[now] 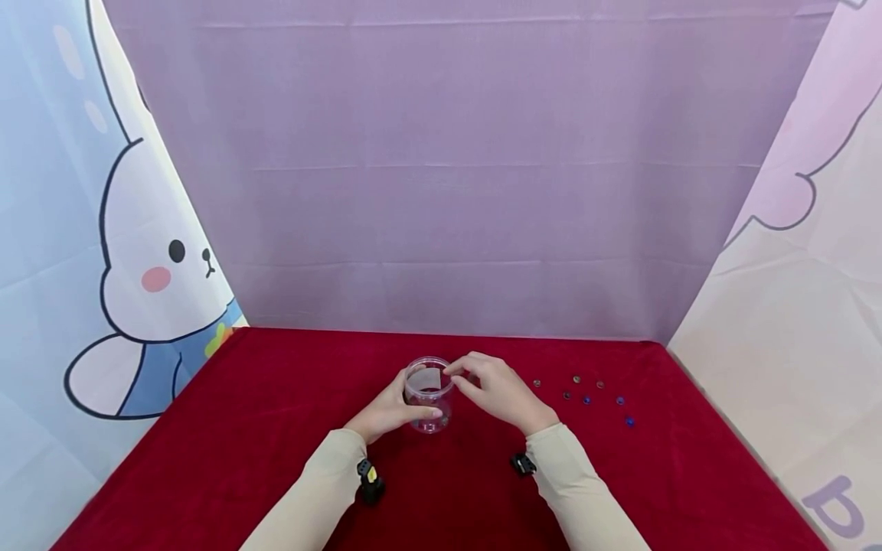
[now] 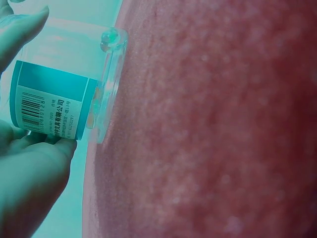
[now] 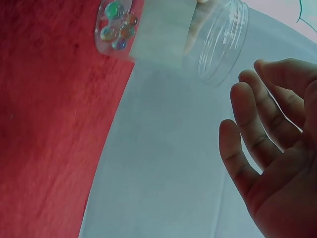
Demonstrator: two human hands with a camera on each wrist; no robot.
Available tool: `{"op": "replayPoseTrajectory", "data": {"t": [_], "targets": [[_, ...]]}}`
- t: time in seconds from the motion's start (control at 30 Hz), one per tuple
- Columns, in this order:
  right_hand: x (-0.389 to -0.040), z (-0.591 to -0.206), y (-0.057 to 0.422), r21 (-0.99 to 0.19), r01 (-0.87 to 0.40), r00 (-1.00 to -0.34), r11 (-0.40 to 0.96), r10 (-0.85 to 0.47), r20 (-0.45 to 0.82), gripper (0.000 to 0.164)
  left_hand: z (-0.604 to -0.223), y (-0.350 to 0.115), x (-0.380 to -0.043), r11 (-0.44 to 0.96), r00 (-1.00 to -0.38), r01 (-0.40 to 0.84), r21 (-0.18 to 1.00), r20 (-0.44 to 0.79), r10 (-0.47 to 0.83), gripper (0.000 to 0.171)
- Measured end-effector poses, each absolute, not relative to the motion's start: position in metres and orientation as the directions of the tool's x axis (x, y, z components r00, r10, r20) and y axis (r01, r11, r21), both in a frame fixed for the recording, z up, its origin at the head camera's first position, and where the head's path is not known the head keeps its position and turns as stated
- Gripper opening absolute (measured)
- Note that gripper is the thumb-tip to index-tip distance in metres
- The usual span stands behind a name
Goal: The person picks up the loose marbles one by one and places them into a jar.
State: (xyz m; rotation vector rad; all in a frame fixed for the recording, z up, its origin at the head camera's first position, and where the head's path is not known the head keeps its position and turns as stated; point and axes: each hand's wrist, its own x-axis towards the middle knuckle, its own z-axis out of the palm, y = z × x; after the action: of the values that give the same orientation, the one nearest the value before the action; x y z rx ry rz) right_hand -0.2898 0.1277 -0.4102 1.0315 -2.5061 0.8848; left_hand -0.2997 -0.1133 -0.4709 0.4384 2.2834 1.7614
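A clear plastic jar [image 1: 430, 393] stands on the red cloth with its mouth up. My left hand [image 1: 387, 411] grips it round the side, thumb across the front. A pale label [image 2: 49, 101] with a barcode wraps the jar's wall in the left wrist view. Several glass marbles [image 3: 127, 31] lie at the bottom of the jar. My right hand [image 1: 501, 388] hovers at the right of the rim, fingertips close to the mouth. Its fingers are loosely bent in the right wrist view, and I see nothing held between them.
Several loose marbles lie scattered on the cloth right of the right hand, among them a blue marble [image 1: 630, 422] and a dark marble [image 1: 566, 395]. Behind the red tablecloth [image 1: 276, 444] hangs a purple curtain [image 1: 441, 191]. Printed sheets flank both sides.
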Motion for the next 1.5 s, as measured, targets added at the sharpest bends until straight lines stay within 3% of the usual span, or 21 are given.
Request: {"op": "replayPoseTrajectory", "data": {"t": [0.67, 1.5], "targets": [[-0.287, -0.414, 0.166, -0.46, -0.629, -0.776, 0.627, -0.473, 0.417, 0.018, -0.47, -0.114, -0.298, 0.258, -0.937, 0.099, 0.961, 0.003, 0.349, 0.089], [-0.283, -0.426, 0.251, -0.438, -0.551, -0.818, 0.711, -0.356, 0.451, 0.019, -0.47, -0.114, -0.297, 0.269, -0.935, 0.109, 0.957, 0.007, 0.355, 0.089]]}}
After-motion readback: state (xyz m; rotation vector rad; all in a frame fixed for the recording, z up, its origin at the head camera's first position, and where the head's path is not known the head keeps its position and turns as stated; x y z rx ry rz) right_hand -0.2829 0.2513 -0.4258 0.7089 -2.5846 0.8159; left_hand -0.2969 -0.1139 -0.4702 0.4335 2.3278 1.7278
